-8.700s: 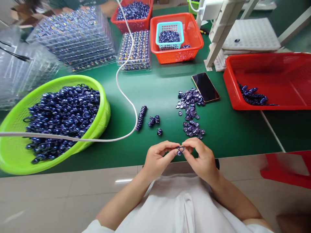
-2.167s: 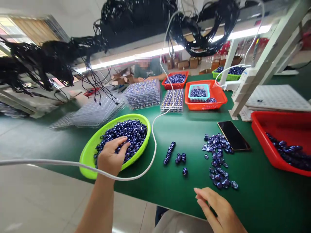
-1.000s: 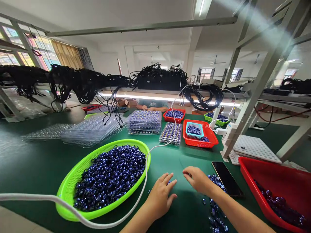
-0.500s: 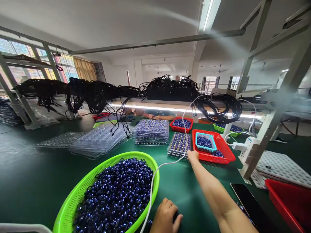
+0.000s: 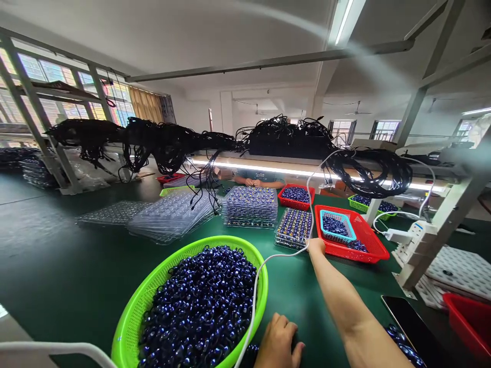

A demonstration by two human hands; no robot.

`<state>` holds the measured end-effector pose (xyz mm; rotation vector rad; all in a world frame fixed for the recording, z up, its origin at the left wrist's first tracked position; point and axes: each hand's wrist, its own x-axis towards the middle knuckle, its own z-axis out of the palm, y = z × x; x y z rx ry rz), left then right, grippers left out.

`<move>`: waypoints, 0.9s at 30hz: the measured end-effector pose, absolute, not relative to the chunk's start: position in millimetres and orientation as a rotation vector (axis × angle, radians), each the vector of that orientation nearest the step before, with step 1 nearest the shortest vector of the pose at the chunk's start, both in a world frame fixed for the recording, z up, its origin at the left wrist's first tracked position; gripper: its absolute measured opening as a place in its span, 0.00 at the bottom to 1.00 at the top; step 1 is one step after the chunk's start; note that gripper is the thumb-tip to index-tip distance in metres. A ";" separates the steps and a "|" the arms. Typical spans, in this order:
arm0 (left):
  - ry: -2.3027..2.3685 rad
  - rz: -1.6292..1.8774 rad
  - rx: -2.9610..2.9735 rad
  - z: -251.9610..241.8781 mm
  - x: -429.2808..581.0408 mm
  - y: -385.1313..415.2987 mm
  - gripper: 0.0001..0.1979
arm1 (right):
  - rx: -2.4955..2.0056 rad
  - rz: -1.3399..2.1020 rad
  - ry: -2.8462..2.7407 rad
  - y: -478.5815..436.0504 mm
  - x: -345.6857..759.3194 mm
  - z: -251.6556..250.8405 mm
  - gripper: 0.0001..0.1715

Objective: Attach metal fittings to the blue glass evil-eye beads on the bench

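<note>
Right hand point(image 5: 316, 247) leaving bench's point(image 5: 287, 286) near side, now reaching corner of filled trays point(image 5: 287, 242) beyond green basket point(image 5: 126, 322); fingers hidden, grip unclear. Left hand point(image 5: 279, 342) lying beside basket, fingers curling, hold unreadable. Work shifting trayward.

Your green tabletop point(image 5: 92, 266) fills the lower part of the frame. At bottom centre you have a lime-green basket point(image 5: 130, 301) sitting on it. Left of centre lie fanned clear trays point(image 5: 172, 214); around the middle, you see a tall stack of filled trays point(image 5: 249, 209), a shorter stack point(image 5: 293, 230), and two red baskets point(image 5: 356, 254). Toward the lower right are your phone point(image 5: 410, 327), loose dark-blue pieces point(image 5: 401, 342), white pads point(image 5: 464, 271) and a red bin point(image 5: 468, 319).
</note>
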<state>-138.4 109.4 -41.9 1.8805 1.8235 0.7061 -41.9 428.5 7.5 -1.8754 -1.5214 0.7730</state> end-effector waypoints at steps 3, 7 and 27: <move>1.847 0.730 1.862 -44.9 -136.4 110.0 0.15 | -2.041 0.753 -1.430 425.0 -44.0 13.2 0.19; 1.851 0.725 1.853 -40.9 -135.1 108.3 0.14 | -2.074 0.714 -1.413 421.1 -49.7 21.0 0.20; 1.838 0.719 1.830 -12.8 -130.0 94.3 0.13 | -1.751 1.082 -1.298 369.7 -26.9 -23.3 0.20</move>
